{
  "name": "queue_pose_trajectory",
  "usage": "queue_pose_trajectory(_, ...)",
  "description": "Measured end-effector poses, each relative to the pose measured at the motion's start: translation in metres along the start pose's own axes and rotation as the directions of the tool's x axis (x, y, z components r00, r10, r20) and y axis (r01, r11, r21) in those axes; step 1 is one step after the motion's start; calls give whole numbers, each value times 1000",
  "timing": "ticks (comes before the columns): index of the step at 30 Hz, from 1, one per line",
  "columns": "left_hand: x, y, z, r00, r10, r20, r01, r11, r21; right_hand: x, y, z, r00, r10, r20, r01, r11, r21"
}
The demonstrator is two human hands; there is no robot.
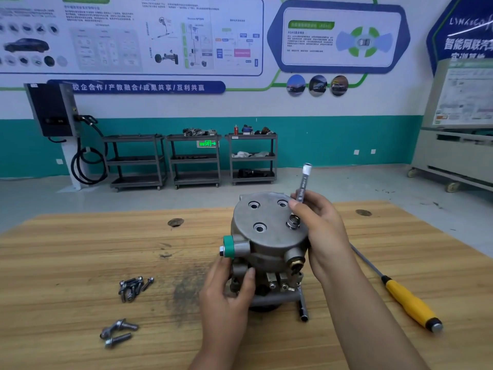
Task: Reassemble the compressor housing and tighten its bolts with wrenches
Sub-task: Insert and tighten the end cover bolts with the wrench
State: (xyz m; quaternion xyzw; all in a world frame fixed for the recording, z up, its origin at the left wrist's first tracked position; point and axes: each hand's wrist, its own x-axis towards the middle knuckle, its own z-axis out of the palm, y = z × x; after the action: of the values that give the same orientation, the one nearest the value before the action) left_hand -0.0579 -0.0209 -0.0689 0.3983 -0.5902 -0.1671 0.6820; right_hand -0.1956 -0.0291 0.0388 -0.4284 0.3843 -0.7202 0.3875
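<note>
A wooden desk (80, 263) with two loose clusters of bolts (134, 288) lying at its left. In the middle, the left hand (229, 287) curls its fingers round the lower body of a grey metal compressor (269, 236), which stands upright on the desk. A wrench (301, 193) sits with its end on the round top cover, and the fingers of the right hand (322, 231) grip its raised handle. A yellow-handled screwdriver (410, 300) lies at the right.

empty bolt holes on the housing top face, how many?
3 empty holes on the housing: rear left, rear right, front centre. A fourth spot sits under the wrench socket gripped by the right hand; that hand may hide more.
</note>
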Motion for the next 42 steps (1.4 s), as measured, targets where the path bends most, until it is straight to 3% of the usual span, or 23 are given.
queue_pose_trajectory(3, 0, 0, 0, 1000, -2, 8, 2, 1000, 16, -6, 3, -4, 1000, -1, -3, 2, 948, 318)
queue_pose_trajectory(7, -1, -2, -1, 1000, 4, 24, -5, 999, 46, -19, 7, -7, 997, -80, -11, 78, 920, 383)
queue_pose_trajectory(11, 0, 2, -1, 1000, -6, 22, 5, 1000, 9, -35, 15, -9, 972, -233, -46, 236, 934, 269)
queue_pose_trajectory(14, 0, 3, -1, 1000, 1, 11, -1, 1000, 0, -47, 23, -12, 925, -378, -39, 378, 926, -8)
queue_pose_trajectory(16, 0, 2, -1, 1000, 11, 2, -11, 1000, 8, -53, 30, -16, 860, -509, 2, 491, 828, -271)
queue_pose_trajectory(18, 0, 1, -1, 1000, 15, -4, -15, 1000, 13, -54, 33, -20, 758, -641, 121, 613, 637, -468)
queue_pose_trajectory(20, -1, -1, -1, 1000, 10, -1, -10, 1000, 2, -51, 30, -23, 686, -690, 232, 683, 500, -533)
queue_pose_trajectory(23, -1, -3, 0, 1000, -15, -2, 15, 999, -32, -43, 17, -20, 642, -710, 289, 726, 441, -527)
queue_pose_trajectory(25, -1, -3, 1, 1000, -12, -19, 11, 999, -45, -38, 9, -14, 666, -682, 302, 712, 459, -532)
queue_pose_trajectory(28, 0, -1, 0, 999, 36, -13, -36, 999, -6, -30, -3, -3, 767, -574, 287, 611, 516, -600)
queue_pose_trajectory(31, 0, 0, 0, 999, 46, -8, -46, 999, -4, -22, -10, 3, 805, -503, 315, 551, 436, -711)
queue_pose_trajectory(33, 0, 1, 2, 999, 53, -10, -53, 999, -2, -16, -13, 5, 839, -447, 312, 512, 449, -733)
queue_pose_trajectory(40, -1, 0, 2, 999, 32, -27, -31, 999, 19, -3, -4, 5, 961, -260, 93, 245, 647, -722)
queue_pose_trajectory(42, -1, 1, 2, 1000, 30, -9, -29, 999, 18, -2, 0, 2, 988, -156, -11, 122, 815, -566)
